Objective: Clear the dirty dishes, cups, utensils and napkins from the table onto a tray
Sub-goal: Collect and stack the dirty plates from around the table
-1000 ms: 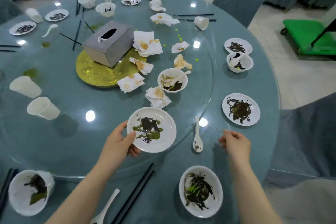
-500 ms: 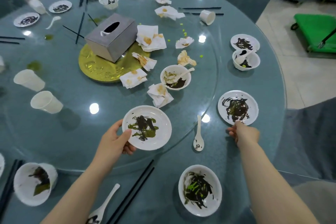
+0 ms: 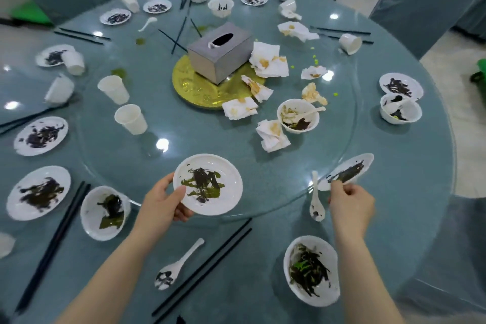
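Note:
My left hand (image 3: 163,202) grips the near-left rim of a white plate (image 3: 209,184) smeared with dark and green sauce, held over the edge of the glass turntable. My right hand (image 3: 351,204) pinches the near edge of a second dirty plate (image 3: 347,171), which is tilted up off the table. A white spoon (image 3: 315,200) lies between the two hands. A dirty bowl (image 3: 311,269) sits near my right forearm. No tray is visible.
Black chopsticks (image 3: 202,268) and a spoon (image 3: 176,267) lie in front of me. The round blue table (image 3: 410,192) holds several dirty plates, bowls, paper cups (image 3: 130,118), stained napkins (image 3: 273,135) and a grey tissue box (image 3: 219,51) on a gold disc. Covered chairs ring the table.
My right hand reached to the plate on the right, took its near edge and tilted it up. My left hand kept hold of its plate. The view widened to the left.

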`<state>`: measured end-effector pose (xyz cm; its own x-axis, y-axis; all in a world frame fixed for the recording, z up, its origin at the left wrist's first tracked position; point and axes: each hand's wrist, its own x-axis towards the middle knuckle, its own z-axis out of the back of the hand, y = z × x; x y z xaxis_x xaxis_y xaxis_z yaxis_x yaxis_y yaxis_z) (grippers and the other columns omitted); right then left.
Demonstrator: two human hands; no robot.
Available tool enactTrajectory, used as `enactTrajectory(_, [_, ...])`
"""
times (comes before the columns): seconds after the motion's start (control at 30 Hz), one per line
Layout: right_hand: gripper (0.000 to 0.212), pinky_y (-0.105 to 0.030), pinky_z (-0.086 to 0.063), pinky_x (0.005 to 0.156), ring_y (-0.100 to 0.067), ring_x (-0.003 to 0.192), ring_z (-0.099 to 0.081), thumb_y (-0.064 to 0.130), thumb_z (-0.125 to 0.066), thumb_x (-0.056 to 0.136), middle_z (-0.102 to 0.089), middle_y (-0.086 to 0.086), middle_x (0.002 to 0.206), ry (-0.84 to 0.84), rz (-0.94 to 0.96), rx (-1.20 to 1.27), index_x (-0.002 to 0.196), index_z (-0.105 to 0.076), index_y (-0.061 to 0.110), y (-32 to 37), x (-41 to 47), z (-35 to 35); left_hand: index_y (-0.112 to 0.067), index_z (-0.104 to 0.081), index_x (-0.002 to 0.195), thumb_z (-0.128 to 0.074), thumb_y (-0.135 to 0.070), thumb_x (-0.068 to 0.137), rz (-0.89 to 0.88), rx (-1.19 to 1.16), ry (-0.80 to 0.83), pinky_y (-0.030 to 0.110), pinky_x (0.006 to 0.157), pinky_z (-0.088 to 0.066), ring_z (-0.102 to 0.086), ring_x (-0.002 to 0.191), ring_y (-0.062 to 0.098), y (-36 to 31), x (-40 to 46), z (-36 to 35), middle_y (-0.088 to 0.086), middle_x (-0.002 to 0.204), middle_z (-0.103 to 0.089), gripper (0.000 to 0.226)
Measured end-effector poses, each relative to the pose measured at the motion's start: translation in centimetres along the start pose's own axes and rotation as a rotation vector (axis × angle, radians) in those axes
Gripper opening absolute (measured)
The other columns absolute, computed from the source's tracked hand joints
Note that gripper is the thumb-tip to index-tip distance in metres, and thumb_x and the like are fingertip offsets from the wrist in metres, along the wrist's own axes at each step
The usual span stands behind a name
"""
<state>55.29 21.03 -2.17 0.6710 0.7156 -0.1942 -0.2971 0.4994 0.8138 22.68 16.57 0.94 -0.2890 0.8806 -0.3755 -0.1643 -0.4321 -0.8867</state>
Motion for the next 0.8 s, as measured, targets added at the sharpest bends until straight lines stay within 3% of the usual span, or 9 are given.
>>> enactTrajectory(0.07, [0.032,-0.034,-0.037,0.052,-0.024,0.051,-0.042,0.027,-0.053,0.078,-0.048,0.000,0.048,-0.011,0.108,-0.071,0.049,-0.043,0.018,0.3,-1.3,-0.1,-0.030,-0.051,0.124,-0.049,-0.014,0.097,0.001,-0.007,-0.030,0.028,0.051,-0.055,-0.063,0.050,0.016,0.5,-0.5,1.1,0.010,0.057,-0.067,0.031])
enactTrajectory(0.23, [0.033,-0.031,-0.033,0.049,-0.022,0.050,-0.045,0.027,-0.050,0.084,-0.053,-0.006,0.054,-0.027,0.265,-0.271,0.058,-0.050,0.007,1.1,-4.5,0.0,-0.030,-0.051,0.123,-0.048,-0.017,0.098,-0.018,0.034,-0.052,0.036,0.057,-0.053,-0.062,0.048,0.017,1.6,-1.7,3.4,0.012,0.059,-0.068,0.029])
enactTrajectory(0.4, [0.034,-0.033,-0.034,0.052,-0.027,0.054,-0.045,0.026,-0.052,0.085,-0.053,-0.009,0.054,0.058,0.378,-0.159,0.058,-0.047,0.006,2.7,-9.0,0.4,-0.026,-0.055,0.120,-0.049,-0.017,0.097,-0.044,-0.004,-0.066,0.039,0.058,-0.052,-0.061,0.048,0.016,2.8,-3.4,5.2,0.011,0.059,-0.068,0.025])
enactTrajectory(0.5, [0.034,-0.031,-0.037,0.053,-0.027,0.054,-0.049,0.024,-0.054,0.085,-0.058,-0.012,0.056,0.147,0.412,-0.025,0.058,-0.045,0.004,3.5,-12.2,0.5,-0.027,-0.055,0.119,-0.047,-0.014,0.098,-0.053,-0.044,-0.056,0.035,0.054,-0.053,-0.061,0.048,0.015,3.6,-4.7,6.5,0.009,0.059,-0.068,0.026])
enactTrajectory(0.63, [0.033,-0.027,-0.036,0.049,-0.009,0.042,-0.046,0.020,-0.058,0.084,-0.055,-0.006,0.047,0.329,0.370,0.164,0.058,-0.046,0.004,4.0,-17.1,0.3,-0.037,-0.058,0.109,-0.046,-0.014,0.098,-0.079,-0.070,-0.037,0.022,0.045,-0.049,-0.061,0.047,0.015,4.5,-7.2,8.9,0.009,0.059,-0.068,0.028])
enactTrajectory(0.8, [0.035,-0.023,-0.033,0.043,-0.012,0.041,-0.040,0.009,-0.057,0.085,-0.047,0.001,0.044,0.634,0.302,0.272,0.053,-0.046,0.016,4.6,-23.6,-0.5,-0.040,-0.055,0.103,-0.046,-0.014,0.099,-0.114,-0.093,-0.012,0.031,0.051,-0.049,-0.059,0.046,0.017,5.9,-10.7,13.5,0.011,0.056,-0.066,0.028])
